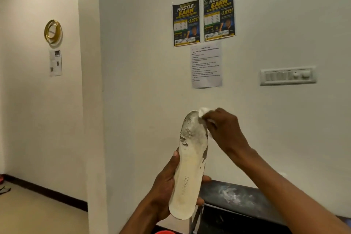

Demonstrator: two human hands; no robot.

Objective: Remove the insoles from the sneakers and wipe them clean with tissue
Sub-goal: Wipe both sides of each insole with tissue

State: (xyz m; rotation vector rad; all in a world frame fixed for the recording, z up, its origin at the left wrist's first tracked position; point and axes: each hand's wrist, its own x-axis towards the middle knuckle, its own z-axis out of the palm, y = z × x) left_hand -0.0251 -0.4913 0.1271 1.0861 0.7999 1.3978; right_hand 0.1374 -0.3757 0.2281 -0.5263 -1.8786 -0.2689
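Cream foam, printed with a word along its length, fills my left hand (167, 186). I grip the insole (190, 173) round its heel half, with my thumb on its left edge and my fingertips curling round from behind on the right. It stands almost upright in the air in front of me, heel end low and near, toe end high and far, leaning a little to the right at the top. Grey, crusted dirt covers the toe half and runs down the right edge. The heel half looks yellowed but mostly plain.

My right hand (226, 131) is at the far end, on the insole's right side, its fingers pinching a wad of white tissue (202, 111) against the toe's rim. So the tissue sits at the very top of the long axis, and the dirt lies below it, toward me. I judge the coming stroke should run down that axis, from the toe toward my left thumb, with the left hand bracing from behind so the foam does not fold.

Below and to the right of the insole lies the dark bench (237, 195), with a pale smear on its top. No sneaker shows. Farthest off is the white wall with two posters (186, 23).
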